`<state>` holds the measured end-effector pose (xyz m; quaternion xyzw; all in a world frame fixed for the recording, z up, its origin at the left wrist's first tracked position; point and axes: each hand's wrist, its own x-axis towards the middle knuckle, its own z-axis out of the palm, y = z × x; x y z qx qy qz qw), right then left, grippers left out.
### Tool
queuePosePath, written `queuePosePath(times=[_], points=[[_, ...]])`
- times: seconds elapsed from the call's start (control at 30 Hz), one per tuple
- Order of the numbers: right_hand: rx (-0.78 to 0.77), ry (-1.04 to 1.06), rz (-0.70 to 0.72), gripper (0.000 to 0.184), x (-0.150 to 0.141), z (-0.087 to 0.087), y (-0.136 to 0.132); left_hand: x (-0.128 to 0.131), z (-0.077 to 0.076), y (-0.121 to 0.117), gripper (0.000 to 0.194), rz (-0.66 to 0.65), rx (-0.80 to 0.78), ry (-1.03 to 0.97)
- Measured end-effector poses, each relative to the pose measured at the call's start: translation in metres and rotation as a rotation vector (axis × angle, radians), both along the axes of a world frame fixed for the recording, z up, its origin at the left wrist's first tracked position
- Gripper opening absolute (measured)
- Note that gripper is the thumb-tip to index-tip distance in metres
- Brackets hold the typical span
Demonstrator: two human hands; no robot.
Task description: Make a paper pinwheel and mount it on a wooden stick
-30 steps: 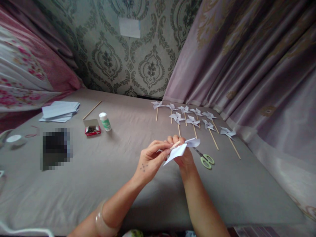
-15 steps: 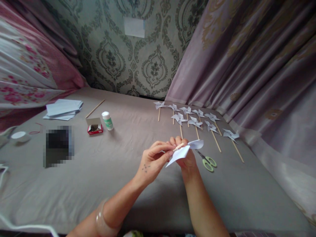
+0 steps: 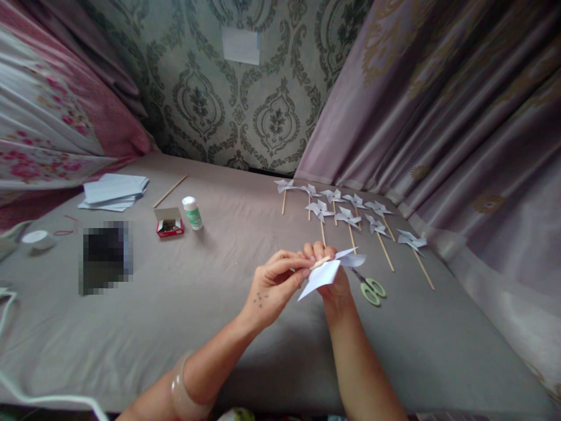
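Both hands meet over the middle of the grey bed sheet [image 3: 175,316]. My left hand [image 3: 274,285] pinches a folded white paper pinwheel [image 3: 322,275] at its centre, where a thin wooden stick crosses it. My right hand [image 3: 329,275] is closed behind the paper and holds the same pinwheel and stick. Green-handled scissors [image 3: 370,289] lie just right of my hands. Several finished paper pinwheels on sticks [image 3: 348,217] lie in rows beyond them.
A small red box [image 3: 169,223] and a white glue bottle with a green label [image 3: 192,213] stand at the left middle. A stack of white paper [image 3: 114,191] and a loose stick [image 3: 170,191] lie further left. A tape roll [image 3: 35,238] sits near the left edge. Curtains hang on the right.
The view has shifted slightly, so everything sits a little lower and to the right. My hands keep the same hold on the pinwheel; the paper has turned only slightly.
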<state>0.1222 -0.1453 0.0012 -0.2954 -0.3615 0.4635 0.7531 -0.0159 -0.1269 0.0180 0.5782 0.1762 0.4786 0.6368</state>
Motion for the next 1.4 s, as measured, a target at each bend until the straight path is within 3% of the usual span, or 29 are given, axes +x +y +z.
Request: queuePosePath(times=[0.47,1.4], points=[[0.059,-0.003,0.041,0.043,-0.0014,0.0052,-0.0003,-0.0003,0.0021,-0.003,0.016,-0.061,-0.129,0.001],[0.085,-0.085,0.018,0.045,-0.0012,0.0064,-0.0008,-0.0017,0.0022,-0.0013,0.013,-0.041,-0.029,-0.017]])
